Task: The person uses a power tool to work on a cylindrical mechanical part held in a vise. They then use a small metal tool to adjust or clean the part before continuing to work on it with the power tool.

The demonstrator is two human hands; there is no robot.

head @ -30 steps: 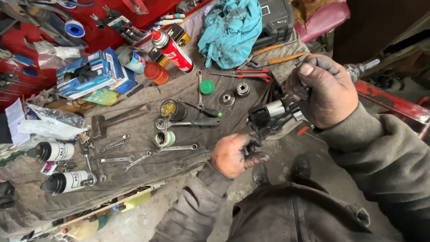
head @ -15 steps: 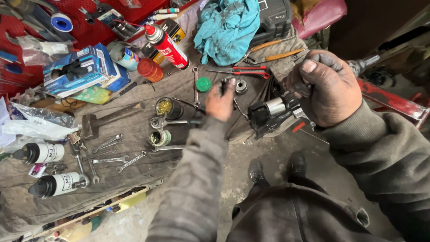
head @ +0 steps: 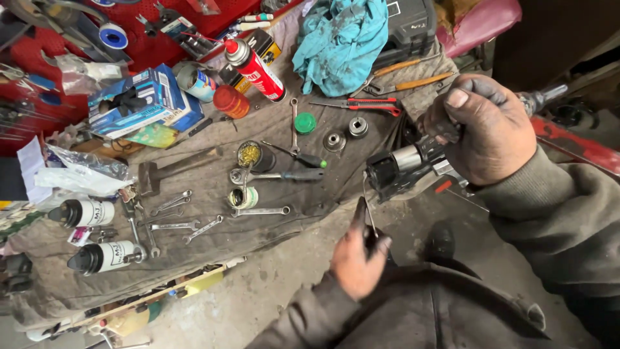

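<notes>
1. My right hand [head: 485,129] is clamped over the black and silver motor part [head: 407,167], held just off the edge of the grey cloth [head: 213,168].
2. My left hand [head: 356,255] sits lower, fingers pinched together on a thin wire [head: 368,210] running up to that part.
3. Blue carton [head: 145,97] lies at upper left, against the red tray [head: 174,39].
4. One red spray can [head: 255,64] lies tilted beside it, with a round orange tub [head: 230,101] just below.
5. Two black-capped white tubes [head: 87,212] lie at the left edge.
6. One open tin [head: 249,155] holds yellowish bits.
7. Two sockets [head: 347,134] sit near the green cap [head: 305,123].
</notes>
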